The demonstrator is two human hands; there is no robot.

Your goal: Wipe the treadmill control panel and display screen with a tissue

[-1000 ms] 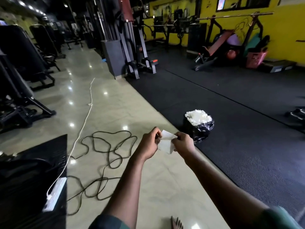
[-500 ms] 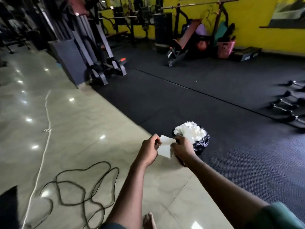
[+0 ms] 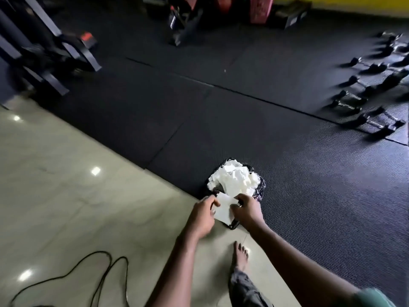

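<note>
A white tissue is stretched between my two hands in the head view, low in the middle of the frame. My left hand pinches its left edge and my right hand pinches its right edge. Just beyond the hands, a small bin lined with a black bag stands on the floor, heaped with crumpled white tissues. The near side of the bin is hidden behind the tissue and my hands. No treadmill panel or screen is in view.
My bare foot stands on the pale tiled floor. A black cable loops at the lower left. Dark rubber matting covers the far floor, with several dumbbells at the right and machine frames at the upper left.
The view has swung right and downward. The bin now lies directly beyond my hands, closer than before. Both hands still hold the tissue between them.
</note>
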